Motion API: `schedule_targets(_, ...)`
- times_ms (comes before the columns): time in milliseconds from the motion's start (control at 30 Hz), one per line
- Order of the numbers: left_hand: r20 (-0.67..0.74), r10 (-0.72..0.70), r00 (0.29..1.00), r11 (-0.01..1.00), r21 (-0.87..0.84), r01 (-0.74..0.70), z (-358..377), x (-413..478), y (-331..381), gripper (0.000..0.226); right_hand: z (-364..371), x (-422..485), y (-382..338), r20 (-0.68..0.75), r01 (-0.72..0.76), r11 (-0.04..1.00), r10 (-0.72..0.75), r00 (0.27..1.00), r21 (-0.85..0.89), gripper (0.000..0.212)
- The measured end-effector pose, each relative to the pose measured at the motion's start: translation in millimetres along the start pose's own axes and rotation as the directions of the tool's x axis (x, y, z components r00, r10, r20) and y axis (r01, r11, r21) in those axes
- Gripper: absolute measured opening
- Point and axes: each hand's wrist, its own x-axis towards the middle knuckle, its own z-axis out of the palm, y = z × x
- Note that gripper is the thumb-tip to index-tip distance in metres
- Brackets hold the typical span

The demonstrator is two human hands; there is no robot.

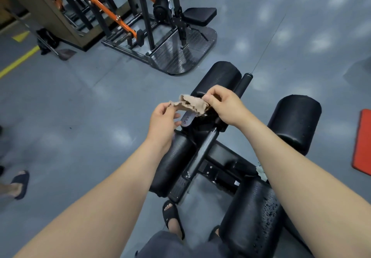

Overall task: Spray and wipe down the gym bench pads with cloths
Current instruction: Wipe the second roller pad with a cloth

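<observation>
A crumpled beige cloth (191, 104) hangs in the air between my two hands above the bench. My left hand (163, 124) pinches its left end. My right hand (224, 107) grips its right end. Below them stands a black bench frame with several black roller pads: a far one (220, 77), one at the far right (295, 121), one under my left wrist (172, 165) and a near one (251, 217) that glistens with droplets. A black bar (202, 153) runs down the middle of the frame. No spray bottle is in view.
A black and orange weight machine (160, 26) with a tread plate stands behind on the grey floor. A red mat (363, 141) lies at the right edge. Another person's sandalled foot (19, 184) is at the left. My own sandalled feet (172, 217) are beside the bench.
</observation>
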Motion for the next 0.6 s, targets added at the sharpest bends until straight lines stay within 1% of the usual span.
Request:
schedule_targets(33,-0.030,-0.028,0.999,0.997,-0.067,0.026,-3.2,-0.7,2.6,0.012,0.4,-3.3,-1.9,-0.027,-0.012,1.000,0.012,1.000,0.003,0.015)
schedule_targets(133,-0.089,-0.110,0.990,0.969,-0.230,0.087,-12.4,-4.2,11.4,0.021,0.6,-14.0,-5.0,-0.121,-0.062,0.993,0.074,0.990,0.099,0.016)
schedule_targets(200,-0.052,-0.137,0.989,0.945,-0.307,0.115,-15.5,-9.1,15.9,0.023,-0.5,-22.1,-8.6,-0.123,-0.091,0.977,0.117,0.986,0.194,0.013)
schedule_targets(267,0.017,-0.136,0.991,0.927,-0.352,0.133,-16.4,-15.1,19.3,0.022,-0.7,-32.9,-14.9,-0.047,-0.107,0.939,0.129,0.990,0.327,0.007)
schedule_targets(333,0.055,-0.105,0.993,0.937,-0.330,0.117,-17.0,-19.9,20.5,0.020,0.6,-46.7,-21.8,0.045,-0.134,0.909,0.126,0.991,0.394,0.027)
schedule_targets(400,0.042,-0.046,0.998,0.963,-0.263,0.055,-17.7,-21.8,19.4,0.019,-1.1,-59.9,-24.6,0.127,-0.183,0.881,0.141,0.982,0.436,0.037)
schedule_targets(467,0.040,0.006,0.999,0.975,-0.221,0.003,-18.7,-24.8,18.8,0.020,-4.3,-72.5,-21.7,0.223,-0.221,0.853,0.127,0.967,0.472,0.030)
schedule_targets(500,0.047,0.024,0.999,0.978,-0.210,-0.014,-19.3,-26.2,18.6,0.022,-5.8,-77.9,-18.3,0.265,-0.222,0.862,0.106,0.958,0.456,0.025)
schedule_targets(533,0.054,0.036,0.998,0.980,-0.195,-0.025,-19.7,-28.8,19.2,0.023,-7.1,-82.3,-14.5,0.284,-0.199,0.900,0.090,0.955,0.387,0.023)
schedule_targets(567,0.060,0.042,0.997,0.983,-0.180,-0.031,-19.7,-30.6,19.1,0.023,-8.1,-85.4,-11.1,0.270,-0.166,0.944,0.086,0.959,0.287,0.019)
schedule_targets(600,0.064,0.042,0.997,0.986,-0.164,-0.031,-19.1,-33.3,18.4,0.023,-8.8,-88.9,-9.3,0.224,-0.126,0.975,0.083,0.971,0.185,0.014)
